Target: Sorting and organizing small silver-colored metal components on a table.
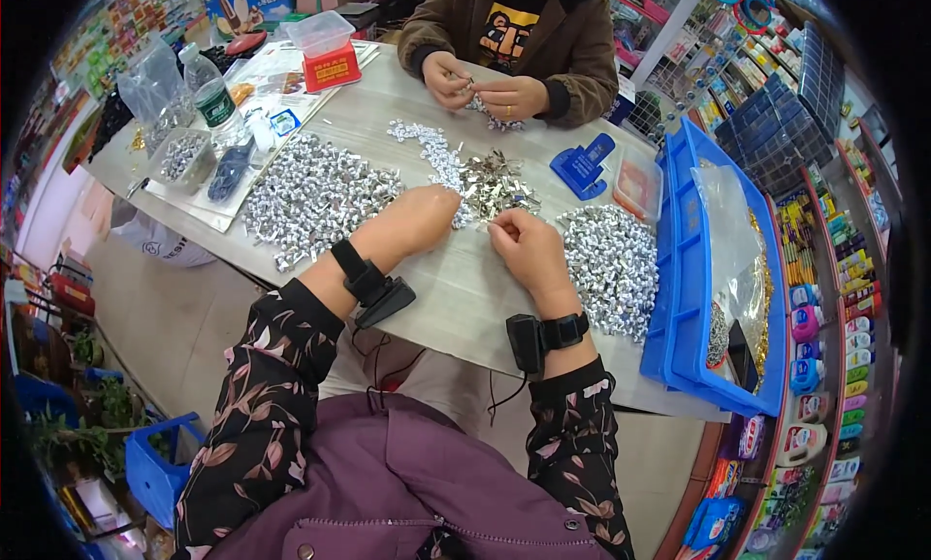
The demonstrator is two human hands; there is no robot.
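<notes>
My left hand point(423, 218) is over the middle of the table, back up and fingers curled at the edge of a strip of small white pieces point(441, 160). Its fingertips are hidden. Across from it, my right hand point(529, 254) has thumb and forefinger pinched together; whatever they hold is too small to make out. Just beyond both hands lies a pile of shiny metal strips point(497, 180). A wide heap of small white-and-silver pieces point(315, 187) spreads to the left of my left hand. Another such heap point(609, 269) lies right of my right hand.
Opposite, a person's hands point(490, 95) work on small pieces. A blue plastic holder point(584, 167) and a clear lidded box point(635, 187) stand right, beside a large blue crate point(686, 269). A red scale point(332, 67), water bottle point(208, 90) and clear tub point(181, 160) are at left.
</notes>
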